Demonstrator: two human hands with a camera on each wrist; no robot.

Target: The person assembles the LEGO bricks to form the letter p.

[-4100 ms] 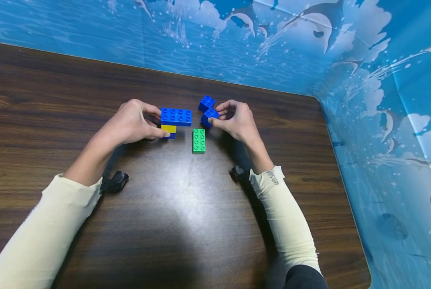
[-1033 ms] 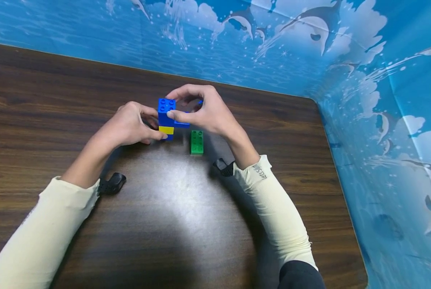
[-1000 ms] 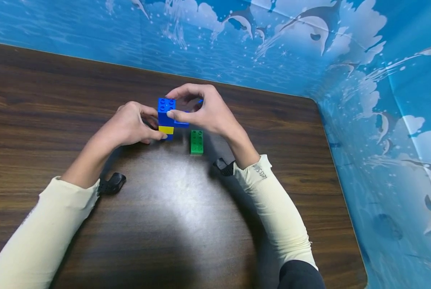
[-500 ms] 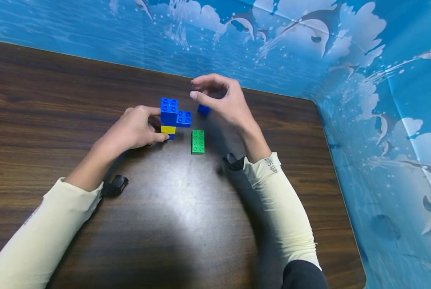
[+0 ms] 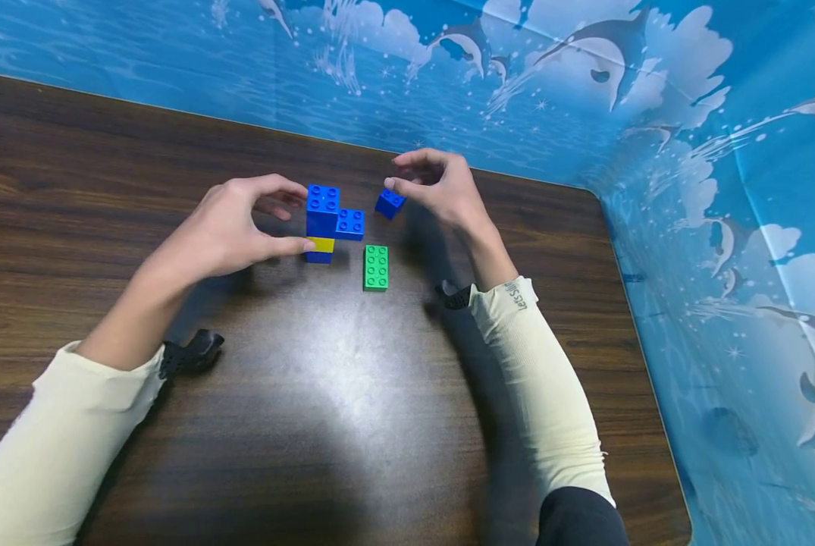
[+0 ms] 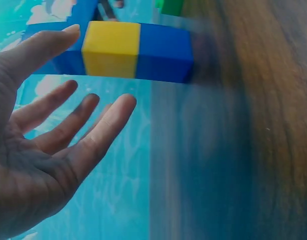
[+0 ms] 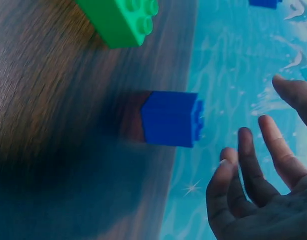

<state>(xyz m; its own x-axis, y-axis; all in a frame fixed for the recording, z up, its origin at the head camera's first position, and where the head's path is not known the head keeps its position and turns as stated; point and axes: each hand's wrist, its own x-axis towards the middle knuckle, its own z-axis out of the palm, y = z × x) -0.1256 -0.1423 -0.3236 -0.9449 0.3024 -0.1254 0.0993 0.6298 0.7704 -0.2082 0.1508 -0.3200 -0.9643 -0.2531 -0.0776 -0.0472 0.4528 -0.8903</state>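
Note:
A stack of toy building bricks stands on the table: a blue brick (image 5: pixel 319 258) at the bottom, a yellow brick (image 5: pixel 322 245), a long blue brick (image 5: pixel 350 225) jutting right, and a square blue brick (image 5: pixel 322 210) on top. Around its left side my left hand (image 5: pixel 226 227) is spread, thumb beside the yellow brick; the left wrist view shows the fingers apart from the stack. My right hand (image 5: pixel 450 189) hovers, fingers loosely bent and holding nothing, by a loose square blue brick (image 7: pixel 169 119). A green brick (image 5: pixel 376 268) lies right of the stack.
The dark wooden table (image 5: pixel 352 432) ends at the back and right against a blue dolphin-print backdrop (image 5: pixel 175 68). A dark wrist camera (image 5: pixel 192 353) is strapped under the left cuff, another (image 5: pixel 453 294) at the right.
My right hand has set a square blue brick on top of the stack, released it and moved right to the other blue brick. The left hand has loosened from the stack and spread.

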